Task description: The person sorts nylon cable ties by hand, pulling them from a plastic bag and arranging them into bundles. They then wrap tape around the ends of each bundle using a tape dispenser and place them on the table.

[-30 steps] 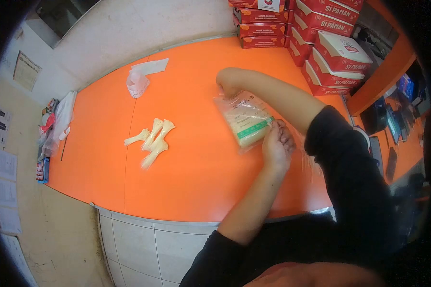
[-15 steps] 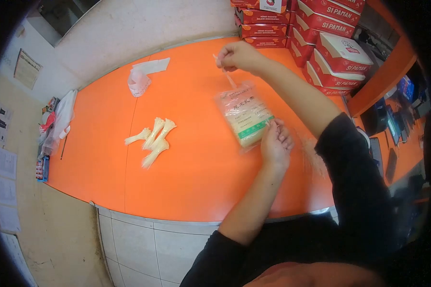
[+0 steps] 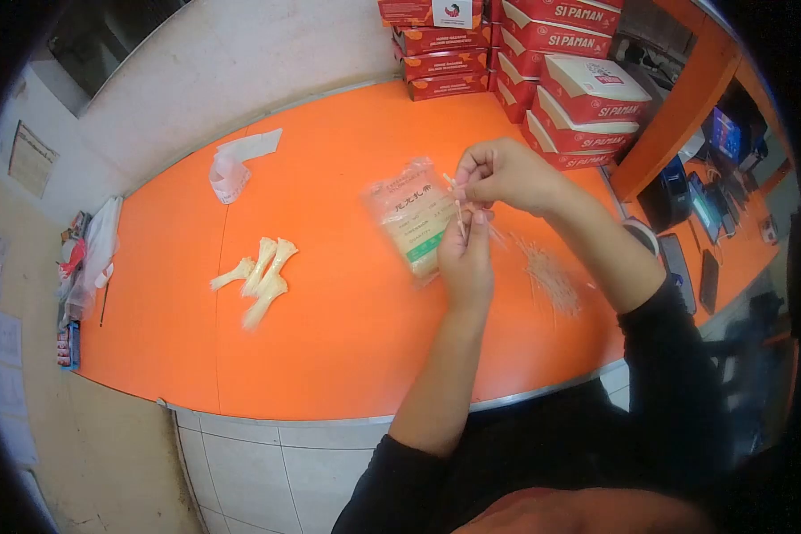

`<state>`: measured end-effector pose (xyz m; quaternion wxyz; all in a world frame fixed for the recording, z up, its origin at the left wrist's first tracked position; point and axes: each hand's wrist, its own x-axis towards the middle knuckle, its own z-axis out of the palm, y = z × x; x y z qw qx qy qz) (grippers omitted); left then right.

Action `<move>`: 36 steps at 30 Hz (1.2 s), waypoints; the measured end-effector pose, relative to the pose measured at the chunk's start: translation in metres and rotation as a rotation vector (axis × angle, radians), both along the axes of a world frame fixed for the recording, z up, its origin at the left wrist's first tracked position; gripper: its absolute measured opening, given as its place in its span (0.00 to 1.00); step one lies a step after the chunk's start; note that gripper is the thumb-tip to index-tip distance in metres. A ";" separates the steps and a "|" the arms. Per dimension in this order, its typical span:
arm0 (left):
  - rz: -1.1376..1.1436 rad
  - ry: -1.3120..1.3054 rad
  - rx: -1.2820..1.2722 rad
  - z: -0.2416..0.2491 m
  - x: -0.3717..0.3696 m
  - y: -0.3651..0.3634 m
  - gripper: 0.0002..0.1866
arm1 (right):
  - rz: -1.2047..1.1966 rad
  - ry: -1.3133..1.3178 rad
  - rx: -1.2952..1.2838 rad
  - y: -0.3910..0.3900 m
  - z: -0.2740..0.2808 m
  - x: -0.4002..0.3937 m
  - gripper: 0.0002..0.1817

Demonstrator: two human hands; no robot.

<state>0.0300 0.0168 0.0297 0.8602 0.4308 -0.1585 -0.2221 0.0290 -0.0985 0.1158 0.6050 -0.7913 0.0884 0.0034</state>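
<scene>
My left hand (image 3: 465, 262) is closed, thumb and fingers pinching a thin pale cable tie (image 3: 460, 218) that stands up from its grip. Just above it, my right hand (image 3: 507, 178) pinches the upper part of the pale strip between thumb and fingertips; the fingers partly hide how the strip runs between both hands. Directly left of them lies a clear plastic bag (image 3: 409, 218) with red Chinese lettering and a green band, its contents pale. On my right, thin translucent strips (image 3: 550, 278) are scattered on the orange table (image 3: 329, 356).
Several cream-coloured bundles with flared ends (image 3: 262, 276) lie left of centre. Behind them is a curled white paper strip (image 3: 230, 178). Red and white food boxes (image 3: 587, 89) are stacked at the back right. Plastic bags (image 3: 98, 240) sit at the left edge, a phone (image 3: 708, 280) at the right.
My left hand has let go of the bag's corner. My right hand has come down from above the bag, and both hands now meet at the strip. The view has shifted slightly right.
</scene>
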 end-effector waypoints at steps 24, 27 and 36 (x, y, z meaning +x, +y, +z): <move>0.111 0.044 -0.018 0.004 -0.001 -0.001 0.09 | -0.095 -0.143 0.150 0.002 -0.007 -0.013 0.08; 0.101 0.031 -0.007 0.003 -0.002 0.000 0.09 | -0.121 -0.148 0.160 0.001 -0.009 -0.015 0.08; -0.031 0.064 -0.002 0.011 -0.002 0.004 0.11 | 0.076 -0.186 -0.089 0.006 -0.021 -0.020 0.09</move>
